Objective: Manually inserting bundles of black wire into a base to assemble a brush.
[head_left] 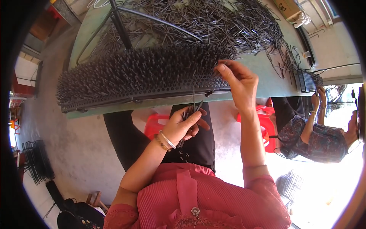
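A long dark perforated panel [152, 93] lies along the table's near edge, densely filled with short dark upright strips [133, 68]. Bare round holes show along its near side and right end. Below the panel, my left hand [187, 124] is closed around several thin dark strips [196, 106] that stick out past the fingers. At the panel's right end, my right hand [240, 80] has thumb and forefinger pinched together over the holes. Whatever sits between those fingertips is too small to make out.
A big heap of loose dark strips [244, 23] covers the far part of the pale green table [263, 82]. A metal frame [122, 26] stands behind the panel. At right, another person [316, 135] works at a smaller panel [307, 81]. Red plastic stools [156, 124] stand below the table.
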Action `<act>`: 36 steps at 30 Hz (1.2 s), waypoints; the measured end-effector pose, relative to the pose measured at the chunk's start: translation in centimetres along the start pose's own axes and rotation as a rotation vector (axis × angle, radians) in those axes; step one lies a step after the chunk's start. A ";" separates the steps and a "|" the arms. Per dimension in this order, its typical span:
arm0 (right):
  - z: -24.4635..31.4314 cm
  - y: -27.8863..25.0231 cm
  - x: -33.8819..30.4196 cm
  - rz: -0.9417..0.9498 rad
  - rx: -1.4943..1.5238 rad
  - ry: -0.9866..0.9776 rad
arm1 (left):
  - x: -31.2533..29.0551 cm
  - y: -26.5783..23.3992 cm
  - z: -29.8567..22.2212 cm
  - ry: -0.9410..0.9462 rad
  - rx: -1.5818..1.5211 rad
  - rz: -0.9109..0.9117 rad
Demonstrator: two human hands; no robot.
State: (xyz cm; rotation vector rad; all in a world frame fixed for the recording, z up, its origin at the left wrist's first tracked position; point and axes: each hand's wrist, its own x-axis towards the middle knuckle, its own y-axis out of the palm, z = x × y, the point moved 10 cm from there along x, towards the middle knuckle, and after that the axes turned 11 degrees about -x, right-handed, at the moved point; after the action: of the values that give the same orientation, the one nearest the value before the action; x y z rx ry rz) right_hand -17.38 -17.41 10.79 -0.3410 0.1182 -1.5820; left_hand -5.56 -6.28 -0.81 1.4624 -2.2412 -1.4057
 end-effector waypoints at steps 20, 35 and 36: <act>0.7 1.6 1.8 -0.060 -0.252 -0.170 | 0.0 0.0 0.8 -0.044 -0.027 -0.003; -0.3 1.7 2.3 -0.026 -0.175 -0.156 | 0.1 -0.1 0.7 -0.053 -0.035 -0.003; -0.5 1.8 2.4 -0.003 -0.147 -0.176 | 0.1 -0.1 0.7 -0.053 -0.035 -0.002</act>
State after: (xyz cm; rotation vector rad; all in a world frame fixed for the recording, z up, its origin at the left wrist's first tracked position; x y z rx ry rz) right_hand -15.77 -19.88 10.17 -0.5931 0.0981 -1.5423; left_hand -5.89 -5.91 -1.31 1.4338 -2.2338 -1.4939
